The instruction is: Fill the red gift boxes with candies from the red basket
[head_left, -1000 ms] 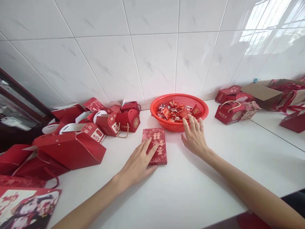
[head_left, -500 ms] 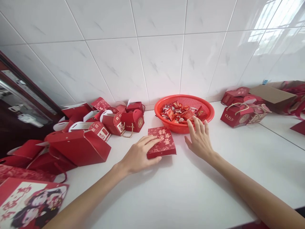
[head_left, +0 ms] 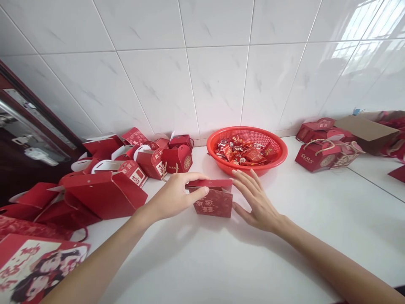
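Note:
A small red gift box (head_left: pixel 215 203) with pale lettering stands upright on the white tabletop, its top flap slightly raised. My left hand (head_left: pixel 177 192) grips its upper left side, thumb across the near face and fingers behind. At the box's right edge is my right hand (head_left: pixel 253 200), fingers stretched out and apart; whether it touches the box I cannot tell. Just behind stands a red plastic basket (head_left: pixel 278 159) with wrapped candies (head_left: pixel 243 153) in it.
On the left are several red gift boxes (head_left: pixel 107 190), some with open tops, and a printed red bag (head_left: pixel 41 266). Red boxes with rope handles (head_left: pixel 319 154) stand at the right, beside a brown cardboard box (head_left: pixel 367 126). A tiled wall (head_left: pixel 218 84) rises behind.
The gift box has gone from lying tilted back to standing upright, with my left hand still on it. My right hand has come away from the basket's front toward the box.

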The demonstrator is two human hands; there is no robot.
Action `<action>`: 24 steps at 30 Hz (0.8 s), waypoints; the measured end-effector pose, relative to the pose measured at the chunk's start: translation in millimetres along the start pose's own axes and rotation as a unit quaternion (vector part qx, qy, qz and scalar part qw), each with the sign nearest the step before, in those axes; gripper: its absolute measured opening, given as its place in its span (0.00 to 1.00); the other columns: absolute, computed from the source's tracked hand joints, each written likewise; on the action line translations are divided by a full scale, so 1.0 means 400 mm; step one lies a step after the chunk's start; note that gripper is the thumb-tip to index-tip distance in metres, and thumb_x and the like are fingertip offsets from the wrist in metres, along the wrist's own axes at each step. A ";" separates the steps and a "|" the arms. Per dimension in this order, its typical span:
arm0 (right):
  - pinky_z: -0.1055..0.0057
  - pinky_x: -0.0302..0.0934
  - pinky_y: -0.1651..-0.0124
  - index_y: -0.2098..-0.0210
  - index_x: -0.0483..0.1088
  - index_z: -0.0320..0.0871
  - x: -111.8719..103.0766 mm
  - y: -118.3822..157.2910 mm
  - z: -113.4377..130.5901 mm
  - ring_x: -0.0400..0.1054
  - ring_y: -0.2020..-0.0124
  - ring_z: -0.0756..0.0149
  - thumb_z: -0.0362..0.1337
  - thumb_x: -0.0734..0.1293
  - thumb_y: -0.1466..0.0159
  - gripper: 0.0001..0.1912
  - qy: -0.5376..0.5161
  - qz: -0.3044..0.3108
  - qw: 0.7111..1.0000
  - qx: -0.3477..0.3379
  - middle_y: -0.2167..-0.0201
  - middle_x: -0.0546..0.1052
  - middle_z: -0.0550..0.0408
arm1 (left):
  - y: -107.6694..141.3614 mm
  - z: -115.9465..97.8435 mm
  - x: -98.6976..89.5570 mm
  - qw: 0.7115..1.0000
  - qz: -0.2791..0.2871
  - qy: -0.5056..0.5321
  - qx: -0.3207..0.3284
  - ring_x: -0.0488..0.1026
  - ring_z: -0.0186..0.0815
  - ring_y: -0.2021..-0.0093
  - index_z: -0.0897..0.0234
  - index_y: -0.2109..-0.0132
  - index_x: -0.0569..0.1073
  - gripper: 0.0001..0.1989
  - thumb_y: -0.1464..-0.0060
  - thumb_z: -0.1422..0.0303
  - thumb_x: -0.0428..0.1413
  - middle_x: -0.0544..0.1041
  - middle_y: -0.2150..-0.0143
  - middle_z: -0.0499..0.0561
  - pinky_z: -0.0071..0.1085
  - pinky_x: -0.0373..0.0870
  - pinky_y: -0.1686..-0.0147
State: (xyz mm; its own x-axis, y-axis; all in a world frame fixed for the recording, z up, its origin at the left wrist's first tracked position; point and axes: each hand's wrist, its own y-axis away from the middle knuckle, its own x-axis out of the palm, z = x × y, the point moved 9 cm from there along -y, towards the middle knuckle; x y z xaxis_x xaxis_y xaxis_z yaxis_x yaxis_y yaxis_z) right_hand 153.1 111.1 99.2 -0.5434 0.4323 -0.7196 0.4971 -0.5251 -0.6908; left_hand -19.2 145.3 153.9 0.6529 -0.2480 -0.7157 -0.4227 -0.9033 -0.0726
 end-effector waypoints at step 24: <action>0.39 0.41 0.29 0.30 0.55 0.44 -0.040 0.005 0.073 0.62 0.33 0.50 0.26 0.63 0.32 0.32 0.056 -0.086 0.994 -0.042 0.35 0.66 0.30 | -0.012 0.018 -0.009 0.999 -0.008 0.011 -0.040 0.78 0.50 0.46 0.56 0.46 0.81 0.22 0.37 0.51 0.52 0.83 0.47 0.53 0.43 0.74 0.46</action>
State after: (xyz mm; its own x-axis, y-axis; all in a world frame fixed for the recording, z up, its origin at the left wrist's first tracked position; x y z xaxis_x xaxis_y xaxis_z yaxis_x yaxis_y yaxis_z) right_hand 143.1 81.6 111.3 -0.5492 0.5907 -0.5911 0.4612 -0.3756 -0.8039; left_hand -24.2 153.1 151.9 0.6737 -0.2402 -0.6989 -0.3616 -0.9319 -0.0282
